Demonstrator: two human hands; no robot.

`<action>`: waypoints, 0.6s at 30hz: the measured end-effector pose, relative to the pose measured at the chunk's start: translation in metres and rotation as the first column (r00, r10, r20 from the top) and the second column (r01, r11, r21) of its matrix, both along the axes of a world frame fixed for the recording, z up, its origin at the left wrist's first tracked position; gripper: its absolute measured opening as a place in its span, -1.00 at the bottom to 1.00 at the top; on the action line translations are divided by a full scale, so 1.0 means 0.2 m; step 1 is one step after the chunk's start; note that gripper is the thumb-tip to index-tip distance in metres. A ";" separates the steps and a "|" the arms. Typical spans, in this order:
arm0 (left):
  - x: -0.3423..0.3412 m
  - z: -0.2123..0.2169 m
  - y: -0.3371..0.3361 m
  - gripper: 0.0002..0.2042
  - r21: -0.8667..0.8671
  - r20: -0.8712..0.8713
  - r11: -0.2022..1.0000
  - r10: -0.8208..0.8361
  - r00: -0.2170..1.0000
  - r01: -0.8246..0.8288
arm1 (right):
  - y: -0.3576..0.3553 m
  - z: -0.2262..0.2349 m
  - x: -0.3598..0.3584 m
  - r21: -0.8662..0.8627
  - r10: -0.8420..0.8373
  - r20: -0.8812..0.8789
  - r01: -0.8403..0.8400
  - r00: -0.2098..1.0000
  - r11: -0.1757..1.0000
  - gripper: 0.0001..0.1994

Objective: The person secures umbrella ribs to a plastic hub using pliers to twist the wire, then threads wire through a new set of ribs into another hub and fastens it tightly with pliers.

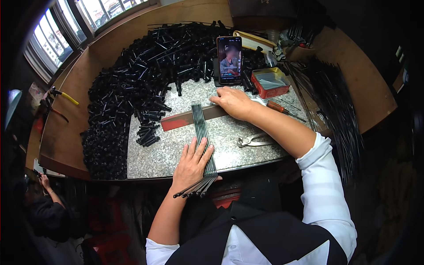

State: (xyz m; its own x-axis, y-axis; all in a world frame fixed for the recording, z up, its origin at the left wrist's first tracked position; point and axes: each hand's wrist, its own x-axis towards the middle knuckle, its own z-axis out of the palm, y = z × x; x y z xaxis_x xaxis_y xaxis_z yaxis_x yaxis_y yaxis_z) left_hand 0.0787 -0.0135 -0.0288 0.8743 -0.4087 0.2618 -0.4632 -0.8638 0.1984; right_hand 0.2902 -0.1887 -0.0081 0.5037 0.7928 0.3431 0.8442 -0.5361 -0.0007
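Observation:
A row of thin dark metal rods [199, 123] lies side by side across a flat brown bar [181, 121] with a red patch at its left end. My left hand [191, 164] lies over the near part of the rods, fingers on top and the thumb tip showing beyond them. Their black-tipped near ends fan out past the table's front edge. At the bar's right end, my right hand [234, 103] has its fingers curled down onto it; the fingertips are partly hidden. End-cutting pliers [255, 141] rest on the speckled tabletop [154, 163] below my right forearm.
Black tubular parts [128, 88] are heaped along the left and back. A propped phone [230, 61] stands behind my right hand, beside a red tin [270, 83] of thin pins. A screwdriver [277, 107] and long black rods [338, 106] lie right. Another person's hand [44, 181] shows lower left.

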 end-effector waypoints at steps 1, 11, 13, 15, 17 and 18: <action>0.00 0.00 0.00 -0.09 0.001 0.000 1.000 0.006 1.000 -0.006 | 0.00 0.00 0.00 0.001 -0.003 -0.002 0.003 1.000 1.000 -0.83; 0.00 0.00 0.00 -0.09 0.019 -0.008 1.000 0.017 1.000 -0.017 | 0.03 -0.02 0.01 -0.005 -0.037 0.008 0.037 0.999 0.999 -0.77; 0.00 0.00 0.00 -0.09 0.017 -0.004 1.000 0.019 1.000 -0.019 | 0.03 -0.03 0.02 0.052 -0.022 0.032 0.020 0.999 0.998 -0.82; 0.00 0.00 0.00 -0.09 0.014 0.000 1.000 0.021 1.000 -0.021 | 0.03 -0.03 0.02 0.046 -0.016 0.035 0.014 0.999 0.999 -0.82; 0.00 0.00 0.00 -0.09 0.010 0.007 1.000 0.021 1.000 -0.021 | 0.03 -0.03 0.02 0.041 -0.017 0.028 0.016 0.999 0.999 -0.82; 0.00 0.00 0.00 -0.09 0.010 0.007 1.000 0.019 1.000 -0.020 | 0.03 -0.02 0.01 0.035 -0.019 0.021 0.019 1.000 0.999 -0.82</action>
State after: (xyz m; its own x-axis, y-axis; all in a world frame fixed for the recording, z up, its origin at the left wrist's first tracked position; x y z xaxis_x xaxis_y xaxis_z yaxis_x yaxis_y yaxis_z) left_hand 0.0785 -0.0131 -0.0290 0.8803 -0.3944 0.2638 -0.4476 -0.8747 0.1860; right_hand 0.2928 -0.1823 -0.0126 0.5107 0.7704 0.3816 0.8338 -0.5520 -0.0015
